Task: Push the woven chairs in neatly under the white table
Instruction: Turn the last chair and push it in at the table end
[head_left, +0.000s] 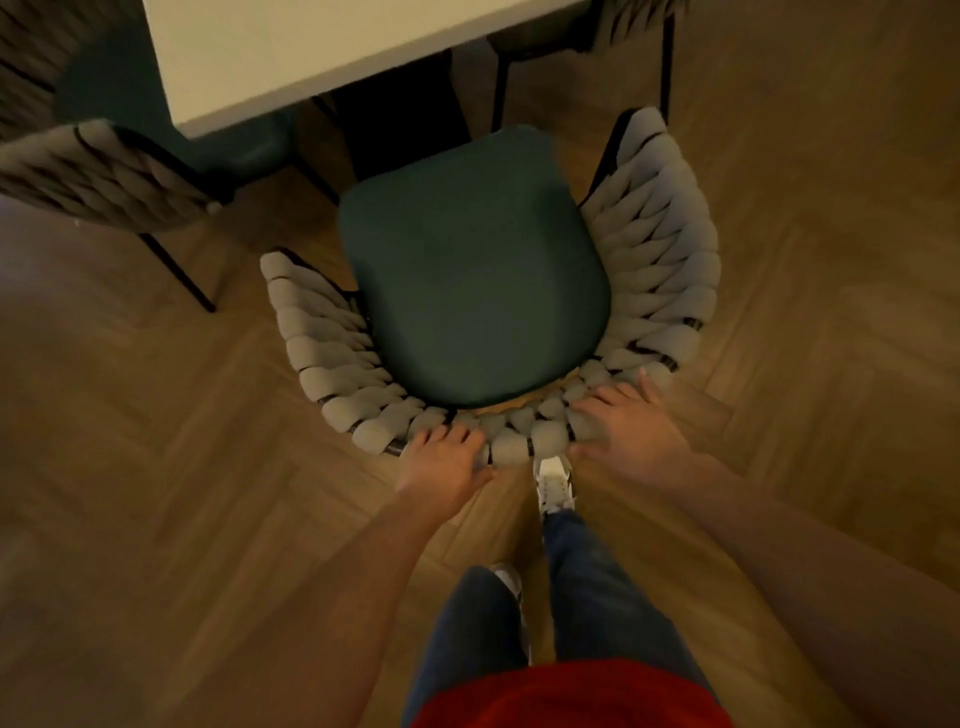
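Your left hand (447, 462) sits on the top rail of the woven chair's backrest (363, 410) just below the centre of the frame, its fingers curled over the padded weave and the thumb tucked under the near edge, so it grips the rail. Your right hand (628, 421) lies on the same rail a little to the right, its fingers spread and draped over the woven straps with the thumb hooked along the near side; it holds the rail too, though more loosely. The woven chair (654, 270) fills the middle of the frame, its dark green seat cushion (475, 275) pointing toward the top of the frame. The front edge of the cushion lies just short of the near corner of the white surface (291, 57), which occupies the upper left and upper centre, so the seat is not yet under it. A second woven chair (98, 176) stands at the left edge of the frame beside the surface, its green seat (124, 104) partly beneath the white top. Part of a third chair (639, 31) with thin black legs shows at the upper right, blurred. Below the rail, your white sneaker (555, 483) stands on the herringbone wood floor (156, 467) between your two hands, and your blue jeans (587, 582) and red shirt (566, 696) fill the bottom centre.
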